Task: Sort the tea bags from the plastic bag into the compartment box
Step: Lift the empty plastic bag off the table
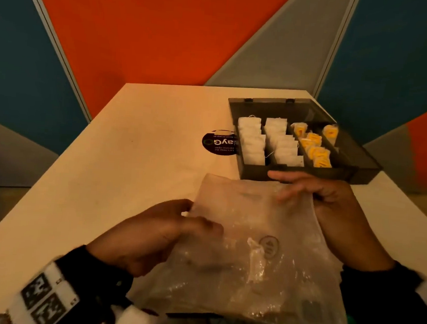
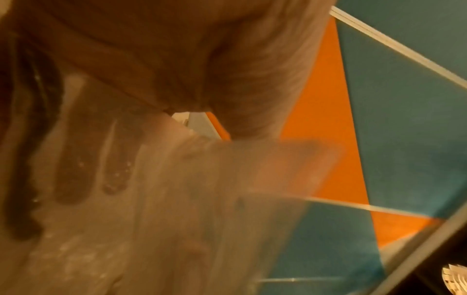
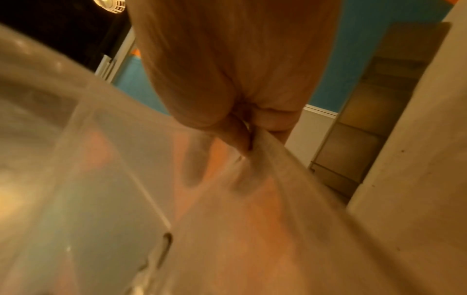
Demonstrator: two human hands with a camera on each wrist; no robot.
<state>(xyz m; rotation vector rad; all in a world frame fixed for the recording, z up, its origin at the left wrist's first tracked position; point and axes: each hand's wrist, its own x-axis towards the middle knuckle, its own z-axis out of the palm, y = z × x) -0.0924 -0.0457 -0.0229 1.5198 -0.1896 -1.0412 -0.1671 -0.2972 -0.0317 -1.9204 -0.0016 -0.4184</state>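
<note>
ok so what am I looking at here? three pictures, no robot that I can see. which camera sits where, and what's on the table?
There is no machine. A person works with two bare hands and wears three cameras. The wide picture comes from the head camera, which looks down at the table. The other two come from cameras strapped to each wrist. They look along the hand, so they show blurred close-ups of palm and fingers.

The left hand and the right hand each pinch an edge of a clear plastic bag, held over the near side of the table. What is inside it is hard to tell.

Behind the bag stands a dark compartment box with its lid open. It holds white sachets in two rows, with yellow sachets beside them. A round black sticker lies at the box's left side.
</note>
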